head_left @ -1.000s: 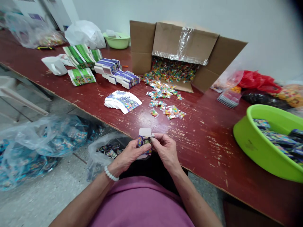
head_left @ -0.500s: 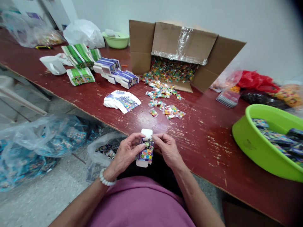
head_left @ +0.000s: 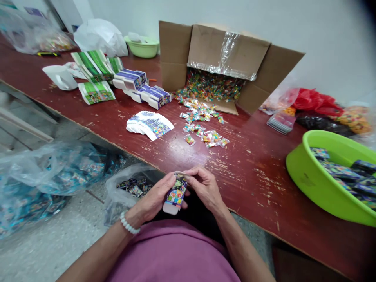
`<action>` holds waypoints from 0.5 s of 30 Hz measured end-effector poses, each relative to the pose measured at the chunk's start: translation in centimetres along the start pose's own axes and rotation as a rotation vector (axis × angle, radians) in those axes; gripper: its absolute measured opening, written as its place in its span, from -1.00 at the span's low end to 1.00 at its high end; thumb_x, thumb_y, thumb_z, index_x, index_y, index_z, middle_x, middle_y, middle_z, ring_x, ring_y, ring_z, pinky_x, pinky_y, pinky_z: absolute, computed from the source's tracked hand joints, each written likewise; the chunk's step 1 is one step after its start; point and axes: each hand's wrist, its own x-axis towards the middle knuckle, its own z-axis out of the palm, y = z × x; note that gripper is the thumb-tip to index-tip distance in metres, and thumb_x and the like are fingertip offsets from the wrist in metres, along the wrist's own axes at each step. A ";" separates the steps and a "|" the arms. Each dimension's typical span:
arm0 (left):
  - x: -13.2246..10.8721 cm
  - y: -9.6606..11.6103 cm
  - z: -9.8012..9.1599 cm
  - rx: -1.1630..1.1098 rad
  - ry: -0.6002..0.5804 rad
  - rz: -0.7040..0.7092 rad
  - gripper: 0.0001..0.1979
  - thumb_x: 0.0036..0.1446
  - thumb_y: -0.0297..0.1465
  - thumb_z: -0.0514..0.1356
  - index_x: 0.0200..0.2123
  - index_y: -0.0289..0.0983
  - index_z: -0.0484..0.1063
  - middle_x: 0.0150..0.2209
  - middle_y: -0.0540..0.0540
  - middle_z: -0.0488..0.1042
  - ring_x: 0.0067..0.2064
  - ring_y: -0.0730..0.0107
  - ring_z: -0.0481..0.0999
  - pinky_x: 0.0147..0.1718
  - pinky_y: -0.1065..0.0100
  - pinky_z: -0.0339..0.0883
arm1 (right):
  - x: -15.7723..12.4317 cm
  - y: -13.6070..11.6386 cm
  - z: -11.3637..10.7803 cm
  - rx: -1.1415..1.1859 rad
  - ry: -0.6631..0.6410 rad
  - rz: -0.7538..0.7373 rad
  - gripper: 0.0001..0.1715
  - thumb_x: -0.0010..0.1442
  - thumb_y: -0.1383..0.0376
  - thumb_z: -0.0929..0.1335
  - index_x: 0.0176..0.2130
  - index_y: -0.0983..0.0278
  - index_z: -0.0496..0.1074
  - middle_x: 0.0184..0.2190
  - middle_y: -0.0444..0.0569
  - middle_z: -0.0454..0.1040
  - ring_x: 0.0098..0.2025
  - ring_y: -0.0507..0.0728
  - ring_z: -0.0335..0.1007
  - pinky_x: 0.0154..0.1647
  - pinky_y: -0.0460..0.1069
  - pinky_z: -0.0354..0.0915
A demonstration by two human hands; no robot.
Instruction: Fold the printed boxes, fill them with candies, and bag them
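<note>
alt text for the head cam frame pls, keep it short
Two hands hold a small carton at the near edge of a worn red table: the left hand grips its side and the right hand pinches its top end. Beyond lie loose candy packets, a tipped cardboard box and a green basin.

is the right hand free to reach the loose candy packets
Likely not: the right hand and left hand both grip the small box, though nothing blocks the way to the candy packets.

On the scuffed red bench point(head_left: 252, 176): a tipped cardboard box point(head_left: 176, 55), spilled candy packets point(head_left: 202, 125), fanned flat cartons point(head_left: 148, 124), a green basin point(head_left: 311, 172), a white bag point(head_left: 100, 37).
</note>
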 end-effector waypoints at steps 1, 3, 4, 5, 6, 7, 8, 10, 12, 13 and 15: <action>0.0 -0.1 0.1 -0.010 -0.006 -0.032 -0.48 0.27 -0.01 0.10 0.13 -0.23 0.27 -0.31 -0.13 0.55 -0.48 0.31 0.58 -0.54 0.38 0.40 | -0.1 -0.3 0.1 -0.043 -0.028 -0.019 -0.85 0.21 0.19 0.43 -0.30 0.22 0.57 -0.32 -0.05 0.57 -0.29 0.11 0.47 -0.24 -0.01 0.35; 0.1 -0.3 0.3 0.002 0.040 -0.037 -0.44 0.28 0.01 0.06 0.17 -0.24 0.28 -0.38 -0.11 0.54 -0.57 0.37 0.52 -0.62 0.43 0.34 | -0.1 -0.8 0.2 -0.056 -0.083 -0.011 -0.78 0.26 0.17 0.39 -0.34 0.23 0.55 -0.30 -0.03 0.60 -0.26 0.11 0.49 -0.20 -0.01 0.36; 0.2 -0.3 0.3 0.020 0.069 -0.022 -0.43 0.28 0.01 0.06 0.19 -0.23 0.28 -0.41 -0.09 0.53 -0.59 0.40 0.50 -0.63 0.45 0.33 | 0.0 -1.0 0.2 -0.020 -0.105 0.020 -0.76 0.26 0.15 0.39 -0.36 0.24 0.53 -0.30 -0.04 0.61 -0.30 0.10 0.49 -0.23 -0.01 0.36; 0.3 -0.2 0.4 0.045 0.089 -0.006 -0.42 0.28 0.01 0.06 0.21 -0.23 0.28 -0.42 -0.08 0.52 -0.59 0.42 0.49 -0.63 0.46 0.33 | 0.0 -1.1 0.2 0.031 -0.121 0.060 -0.75 0.24 0.14 0.40 -0.38 0.25 0.51 -0.29 -0.05 0.61 -0.35 0.08 0.49 -0.28 -0.02 0.37; 0.4 -0.2 0.5 0.077 0.097 0.007 -0.40 0.28 0.02 0.05 0.22 -0.23 0.29 -0.43 -0.07 0.51 -0.59 0.43 0.48 -0.64 0.47 0.32 | 0.1 -1.2 0.1 0.083 -0.133 0.100 -0.76 0.20 0.13 0.42 -0.39 0.25 0.49 -0.29 -0.06 0.62 -0.40 0.07 0.48 -0.32 -0.03 0.38; 0.4 -0.1 0.6 0.109 0.098 0.019 -0.38 0.28 0.04 0.04 0.23 -0.24 0.29 -0.45 -0.06 0.50 -0.60 0.45 0.46 -0.65 0.48 0.32 | 0.2 -1.1 0.1 0.124 -0.141 0.135 -0.77 0.16 0.14 0.45 -0.38 0.25 0.49 -0.29 -0.06 0.63 -0.42 0.06 0.48 -0.35 -0.04 0.38; 0.5 -0.1 0.6 0.143 0.093 0.034 -0.36 0.28 0.05 0.03 0.23 -0.25 0.30 -0.46 -0.05 0.49 -0.62 0.46 0.44 -0.66 0.48 0.31 | 0.3 -1.1 0.0 0.148 -0.149 0.161 -0.78 0.11 0.15 0.48 -0.36 0.26 0.50 -0.29 -0.06 0.63 -0.42 0.06 0.49 -0.35 -0.04 0.39; 0.6 0.0 0.4 0.207 0.067 0.059 -0.33 0.26 0.06 0.04 0.25 -0.27 0.31 -0.47 -0.06 0.49 -0.63 0.48 0.42 -0.67 0.48 0.31 | 0.5 -0.9 0.0 0.153 -0.140 0.191 -0.77 0.08 0.17 0.50 -0.31 0.26 0.54 -0.30 -0.04 0.64 -0.38 0.08 0.52 -0.32 -0.03 0.40; 0.7 0.0 0.1 0.245 0.026 0.066 -0.31 0.25 0.06 0.07 0.27 -0.26 0.30 -0.47 -0.06 0.50 -0.62 0.49 0.42 -0.67 0.48 0.32 | 0.6 -0.9 0.0 0.146 -0.114 0.211 -0.78 0.07 0.17 0.50 -0.30 0.27 0.57 -0.31 -0.03 0.65 -0.36 0.09 0.53 -0.30 -0.03 0.40; 0.8 0.1 -0.1 0.255 0.005 0.063 -0.31 0.25 0.06 0.07 0.28 -0.25 0.29 -0.46 -0.07 0.50 -0.62 0.48 0.42 -0.66 0.48 0.33 | 0.6 -0.9 0.1 0.157 -0.100 0.223 -0.79 0.06 0.18 0.50 -0.33 0.27 0.58 -0.30 -0.02 0.65 -0.36 0.09 0.53 -0.31 -0.03 0.41; 0.8 0.1 -0.6 0.268 -0.020 0.054 -0.31 0.25 0.05 0.07 0.30 -0.23 0.28 -0.46 -0.08 0.51 -0.62 0.47 0.43 -0.66 0.47 0.33 | 0.6 -1.0 0.3 0.197 -0.068 0.243 -0.80 0.03 0.18 0.51 -0.40 0.27 0.56 -0.29 -0.01 0.65 -0.34 0.10 0.53 -0.30 -0.02 0.41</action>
